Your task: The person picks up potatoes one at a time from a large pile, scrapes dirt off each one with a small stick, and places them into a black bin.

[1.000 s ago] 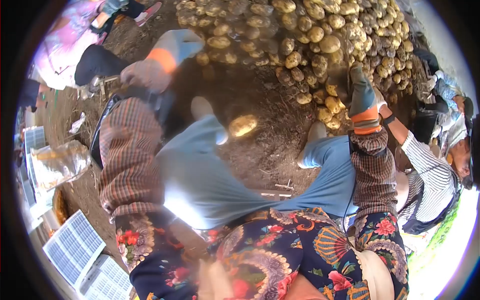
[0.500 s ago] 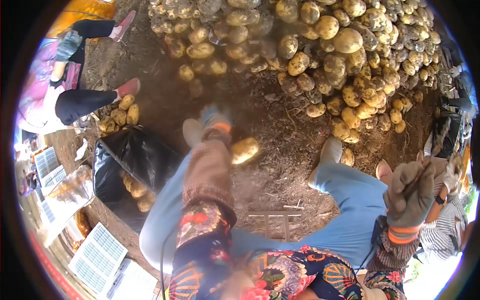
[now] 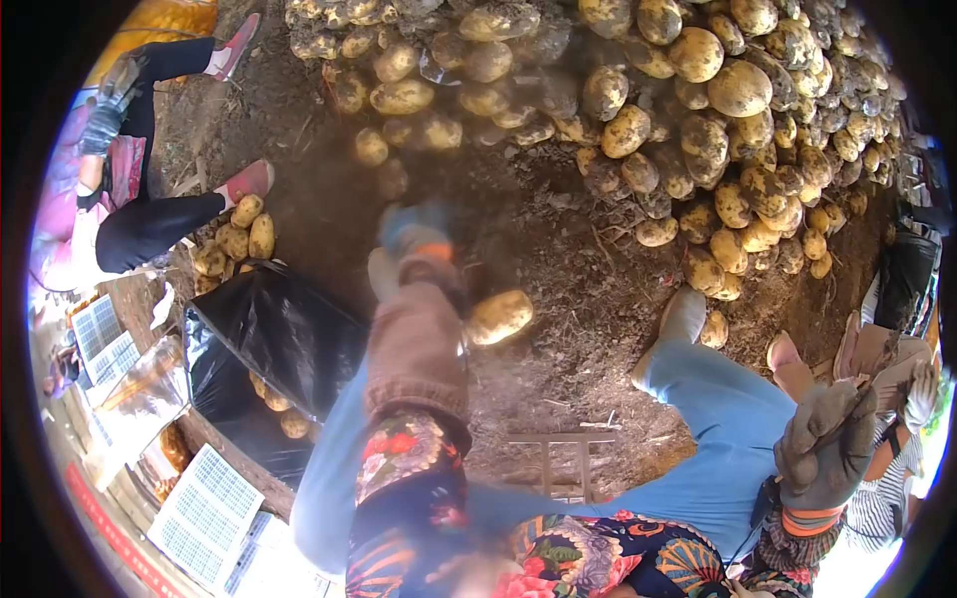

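Note:
My left hand (image 3: pixel 417 234), in a bluish glove with an orange cuff, reaches down by my left shoe and is smeared, so its fingers do not show clearly. A single yellow potato (image 3: pixel 499 318) lies on the soil to the right of my left forearm. Raised above my right thigh is my right hand (image 3: pixel 825 446), in a dirty grey glove with an orange cuff; its fingers are curled together and nothing shows in them. Beside my left leg, an open black plastic bag (image 3: pixel 274 324) holds several potatoes (image 3: pixel 271 397).
A large heap of soil-covered potatoes (image 3: pixel 738 90) spreads ahead and right. A small pile of potatoes (image 3: pixel 234 239) touches the bag's far side. A gloved co-worker (image 3: pixel 110 189) sits at left, another person (image 3: pixel 902 399) at right. Printed label sheets (image 3: pixel 206 513) lie lower left.
The view has shifted slightly, so the heap sits further right. My right hand is lower, its fingers more curled over. My left hand remains blurred near my shoe; the lone potato stays on the soil.

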Demonstrator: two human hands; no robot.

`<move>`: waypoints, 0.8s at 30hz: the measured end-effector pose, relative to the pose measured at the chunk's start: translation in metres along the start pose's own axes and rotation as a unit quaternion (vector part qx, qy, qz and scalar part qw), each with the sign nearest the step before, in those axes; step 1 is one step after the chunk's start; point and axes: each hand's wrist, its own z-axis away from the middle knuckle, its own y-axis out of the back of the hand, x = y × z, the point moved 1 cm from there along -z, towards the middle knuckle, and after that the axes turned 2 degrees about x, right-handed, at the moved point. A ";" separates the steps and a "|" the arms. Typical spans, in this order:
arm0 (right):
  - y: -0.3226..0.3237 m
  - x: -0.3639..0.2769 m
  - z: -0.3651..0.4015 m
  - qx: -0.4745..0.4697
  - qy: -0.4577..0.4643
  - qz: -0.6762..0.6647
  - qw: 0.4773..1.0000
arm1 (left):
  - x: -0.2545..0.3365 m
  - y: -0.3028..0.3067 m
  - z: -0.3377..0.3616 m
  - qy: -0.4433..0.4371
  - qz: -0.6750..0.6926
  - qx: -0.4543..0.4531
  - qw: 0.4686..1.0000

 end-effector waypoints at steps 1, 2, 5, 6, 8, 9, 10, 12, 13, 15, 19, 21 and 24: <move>0.001 0.002 0.000 -0.006 0.000 -0.003 1.000 | -0.022 -0.011 -0.004 0.095 0.022 0.071 0.993; 0.003 0.004 0.000 -0.016 0.001 -0.024 1.000 | -0.044 -0.021 -0.007 0.184 0.056 0.148 0.970; 0.001 0.006 -0.005 -0.045 -0.001 -0.010 0.999 | -0.035 0.027 -0.038 0.339 0.339 0.154 0.864; -0.003 0.006 -0.006 -0.016 -0.002 -0.013 1.000 | -0.033 0.036 -0.050 0.315 0.371 0.126 0.864; -0.019 0.011 -0.006 0.079 -0.004 -0.040 0.996 | -0.023 0.051 -0.081 0.264 0.278 -0.042 0.923; -0.022 0.011 -0.006 0.090 -0.011 -0.041 0.995 | -0.020 0.051 -0.093 0.232 0.226 -0.125 0.938; -0.025 0.012 -0.007 0.102 -0.018 -0.043 0.994 | -0.021 0.040 -0.102 0.204 0.191 -0.119 0.953; -0.024 0.007 -0.007 0.043 -0.039 -0.009 0.998 | -0.019 0.023 -0.104 0.163 0.153 -0.100 0.970; -0.026 0.006 -0.007 0.027 -0.046 0.004 0.999 | -0.017 0.019 -0.101 0.153 0.151 -0.087 0.973; -0.035 0.004 -0.003 0.042 -0.029 0.036 0.998 | -0.011 0.016 -0.080 0.169 0.224 -0.049 0.959; -0.033 0.004 0.005 0.049 -0.030 0.068 0.996 | 0.011 0.034 -0.029 0.221 0.701 -0.161 0.658; -0.028 0.002 0.005 0.031 -0.064 0.032 0.997 | 0.032 0.052 -0.009 0.150 0.839 -0.226 0.472; -0.038 -0.009 0.011 -0.102 -0.015 0.065 0.993 | 0.079 0.088 0.018 -0.066 0.807 -0.280 0.516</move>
